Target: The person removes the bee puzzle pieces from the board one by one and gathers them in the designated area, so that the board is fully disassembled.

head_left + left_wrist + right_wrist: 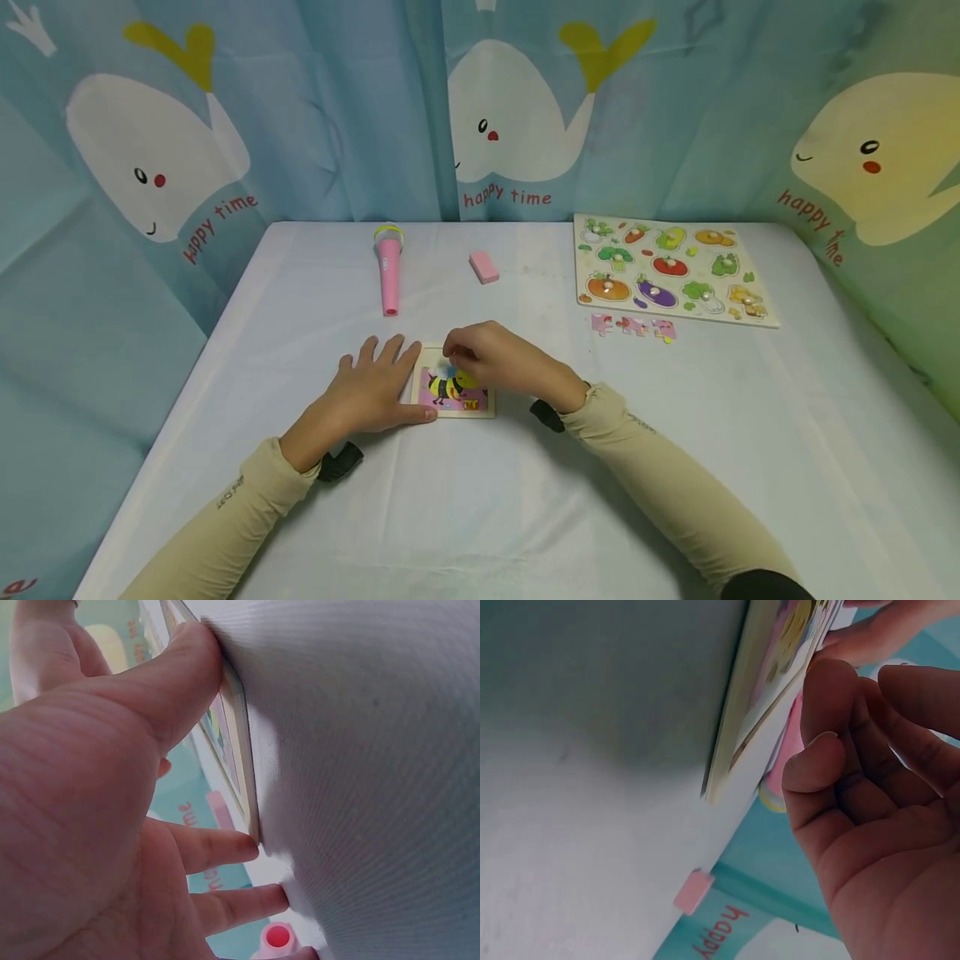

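Observation:
A small wooden-framed jigsaw puzzle (472, 414) with a yellow-and-black bee on pink lies at the middle of the table; part of its upper area shows pale. My left hand (371, 392) is spread at its left side, thumb on the lower edge and index fingertip by the upper left corner. In the left wrist view the puzzle's rim (244, 750) runs from thumb to finger. My right hand (495, 354) is over the puzzle's upper right, fingers curled, tips close above the picture. In the right wrist view its fingers (829, 690) hide whatever is between the fingertips; I cannot tell whether it holds a piece.
Three loose pink jigsaw pieces (632, 326) lie in a row below a vegetable knob puzzle board (675, 312) at the back right. Behind my hands are a pink toy microphone (390, 279) and a pink block (483, 267). A whale-print curtain (375, 108) rises behind the table.

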The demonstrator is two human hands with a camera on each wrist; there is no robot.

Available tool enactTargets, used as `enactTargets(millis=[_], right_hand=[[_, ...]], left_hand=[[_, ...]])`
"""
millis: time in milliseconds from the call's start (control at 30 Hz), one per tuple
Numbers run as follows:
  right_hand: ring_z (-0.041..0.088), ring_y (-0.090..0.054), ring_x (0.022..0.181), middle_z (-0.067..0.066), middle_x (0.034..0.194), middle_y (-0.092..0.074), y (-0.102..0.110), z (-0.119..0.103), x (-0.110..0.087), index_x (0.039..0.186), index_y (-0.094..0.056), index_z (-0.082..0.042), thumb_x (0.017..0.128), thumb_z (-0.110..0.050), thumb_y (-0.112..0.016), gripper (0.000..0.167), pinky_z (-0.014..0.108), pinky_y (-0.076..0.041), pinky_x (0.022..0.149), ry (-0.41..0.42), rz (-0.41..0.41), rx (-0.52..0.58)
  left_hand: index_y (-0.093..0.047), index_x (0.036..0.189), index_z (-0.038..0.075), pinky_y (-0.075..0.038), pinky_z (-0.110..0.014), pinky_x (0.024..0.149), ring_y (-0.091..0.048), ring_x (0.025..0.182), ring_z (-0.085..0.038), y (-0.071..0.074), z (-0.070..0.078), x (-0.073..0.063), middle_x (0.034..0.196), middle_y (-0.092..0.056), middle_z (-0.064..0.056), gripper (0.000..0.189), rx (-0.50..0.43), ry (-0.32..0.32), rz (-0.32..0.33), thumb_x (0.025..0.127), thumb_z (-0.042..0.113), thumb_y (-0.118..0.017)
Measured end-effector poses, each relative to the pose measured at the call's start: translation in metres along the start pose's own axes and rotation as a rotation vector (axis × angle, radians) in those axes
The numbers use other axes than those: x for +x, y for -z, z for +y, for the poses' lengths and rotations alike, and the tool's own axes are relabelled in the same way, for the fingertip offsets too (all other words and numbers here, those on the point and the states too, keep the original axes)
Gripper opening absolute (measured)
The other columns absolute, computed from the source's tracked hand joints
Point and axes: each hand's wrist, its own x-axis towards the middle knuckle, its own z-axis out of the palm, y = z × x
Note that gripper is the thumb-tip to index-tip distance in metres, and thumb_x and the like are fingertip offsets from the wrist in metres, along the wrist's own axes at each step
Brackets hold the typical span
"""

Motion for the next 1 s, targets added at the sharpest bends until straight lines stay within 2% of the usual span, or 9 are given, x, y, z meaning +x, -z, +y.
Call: enactTargets(millis=[267,400,500,600,767,1000], right_hand=[[0.011,-0.058,0.073,0.010,0.095,-0.075,-0.006,-0.007,0.005,0.110,-0.074,0.006,0.101,0.005,-0.061,0.016,0.023,-0.051,0.071,-0.015,-0.038,-0.028],[0.010,-0.058,0.070,0.005,0.086,-0.072,-0.010,-0.010,0.009,0.113,-0.074,0.006,0.101,-0.001,-0.069,0.015,0.023,-0.050,0.069,-0.068,-0.066,-0.058],[0.011,-0.057,0.070,0.001,0.079,-0.067,-0.013,-0.012,0.012,0.117,-0.074,0.007,0.099,-0.008,-0.076,0.023,0.024,-0.050,0.069,-0.099,-0.095,-0.091],[0.013,-0.058,0.075,0.003,0.083,-0.068,-0.015,-0.016,0.012,0.119,-0.073,0.007,0.098,-0.011,-0.079,0.029,0.027,-0.051,0.072,-0.112,-0.116,-0.126],[0.017,-0.058,0.082,0.008,0.095,-0.068,-0.018,-0.020,0.011,0.117,-0.072,0.005,0.098,-0.013,-0.080,0.028,0.029,-0.052,0.073,-0.132,-0.138,-0.167],[0.018,-0.058,0.081,0.009,0.096,-0.067,-0.020,-0.022,0.012,0.112,-0.072,0.005,0.098,-0.016,-0.080,0.026,0.032,-0.052,0.073,-0.146,-0.145,-0.212]], left_hand=[[-0.039,0.163,0.002,-0.034,-0.078,0.106,-0.031,0.148,-0.057,0.000,-0.001,0.000,0.165,-0.035,-0.026,0.099,0.004,-0.006,0.004,0.093,0.061,-0.078],[-0.038,0.164,0.002,-0.034,-0.078,0.106,-0.030,0.148,-0.057,0.000,-0.001,0.000,0.166,-0.034,-0.026,0.099,0.003,-0.005,-0.004,0.094,0.061,-0.077],[-0.038,0.164,0.002,-0.034,-0.078,0.106,-0.031,0.148,-0.056,0.000,-0.002,0.000,0.165,-0.034,-0.026,0.098,-0.001,-0.006,-0.006,0.094,0.061,-0.076],[-0.039,0.163,0.003,-0.035,-0.078,0.105,-0.031,0.148,-0.056,0.000,-0.001,0.000,0.165,-0.035,-0.025,0.098,-0.002,-0.012,0.001,0.094,0.060,-0.076],[-0.039,0.163,0.002,-0.035,-0.078,0.105,-0.032,0.147,-0.056,0.001,-0.001,-0.001,0.165,-0.035,-0.026,0.096,0.005,-0.024,0.010,0.095,0.060,-0.075],[-0.039,0.163,0.003,-0.035,-0.079,0.105,-0.032,0.147,-0.056,0.001,-0.001,-0.002,0.165,-0.035,-0.026,0.096,0.003,-0.023,0.005,0.096,0.060,-0.075]])
